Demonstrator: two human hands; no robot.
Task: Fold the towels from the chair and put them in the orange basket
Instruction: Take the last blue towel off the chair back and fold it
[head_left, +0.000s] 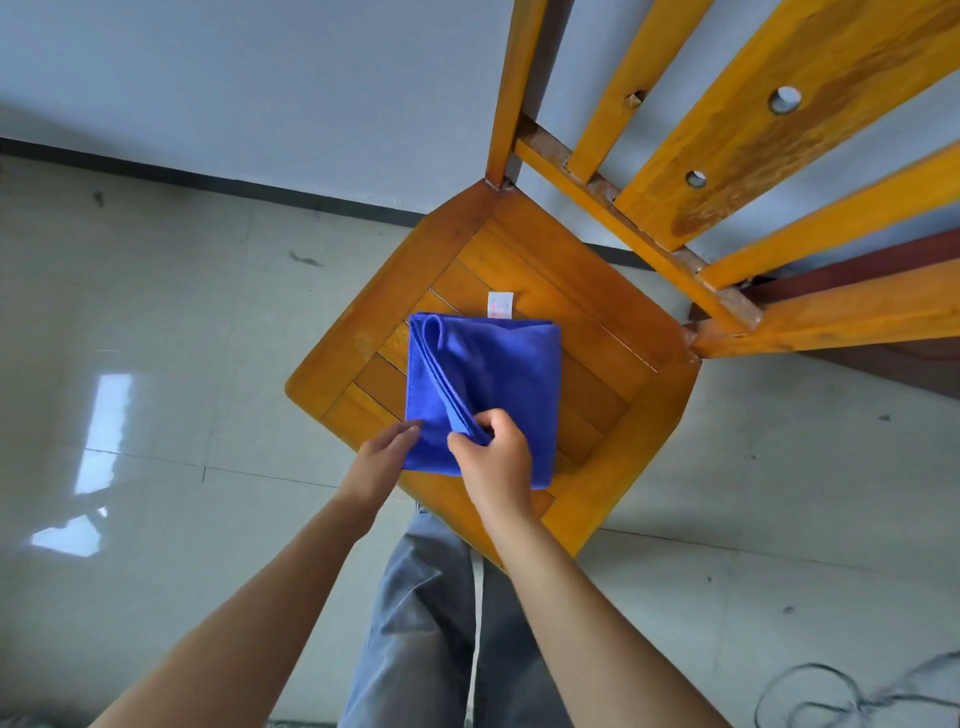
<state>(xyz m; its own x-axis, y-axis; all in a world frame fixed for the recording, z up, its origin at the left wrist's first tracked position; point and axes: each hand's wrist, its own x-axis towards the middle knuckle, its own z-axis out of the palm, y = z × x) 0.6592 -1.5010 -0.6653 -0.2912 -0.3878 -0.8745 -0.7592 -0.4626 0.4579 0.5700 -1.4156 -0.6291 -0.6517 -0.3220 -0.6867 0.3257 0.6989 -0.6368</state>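
Note:
A blue towel (498, 374) lies partly folded on the seat of an orange wooden chair (613, 322), with a white label (500, 304) sticking out at its far edge. My right hand (493, 457) pinches a raised fold of the towel near its front edge, and the fold runs up and left toward the far corner. My left hand (387, 457) rests with straight fingers on the towel's near left corner. The orange basket is not in view.
The chair's slatted back (727, 156) rises at the upper right. A grey wall and black skirting run behind. Pale floor tiles (156, 364) surround the chair. A tangle of grey cable (852, 696) lies at the lower right. My trouser legs stand below the seat.

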